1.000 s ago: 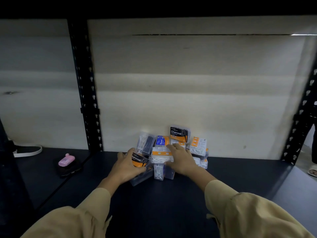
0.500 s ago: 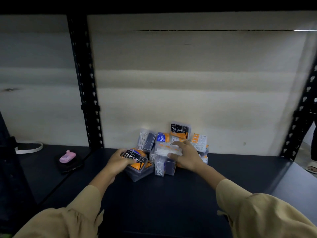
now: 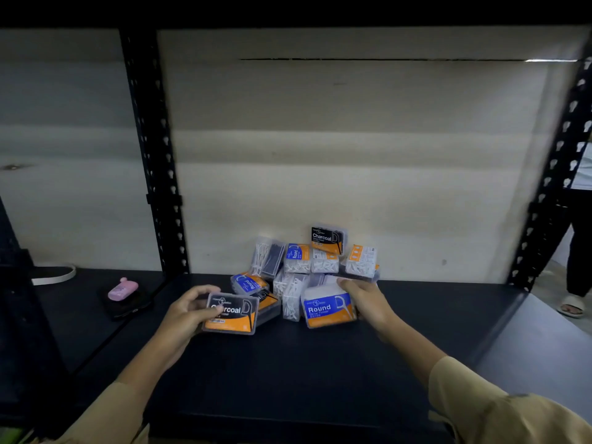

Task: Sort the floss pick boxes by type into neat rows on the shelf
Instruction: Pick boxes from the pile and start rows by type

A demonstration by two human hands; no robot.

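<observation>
A jumbled pile of floss pick boxes (image 3: pixel 307 261) lies against the back wall on the dark shelf (image 3: pixel 288 373). My left hand (image 3: pixel 185 312) grips a black-and-orange Charcoal box (image 3: pixel 232 314), lifted just in front of the pile's left side. My right hand (image 3: pixel 368 299) holds a blue-and-orange Round box (image 3: pixel 328 310) by its right end, in front of the pile. In the pile, another Charcoal box (image 3: pixel 326 240) stands on top at the back, and another Round box (image 3: pixel 250 283) lies at the left.
A pink object (image 3: pixel 122 290) rests on a black pad on the neighbouring shelf at the left. Black perforated uprights (image 3: pixel 153 155) stand left of the pile and at the far right (image 3: pixel 551 174). A person's leg and sandal (image 3: pixel 573 306) show beyond the right upright.
Both hands have pulled back from the pile, each with a box. The left lifted the Charcoal box outward; the right drew out the Round box and turned its label up.
</observation>
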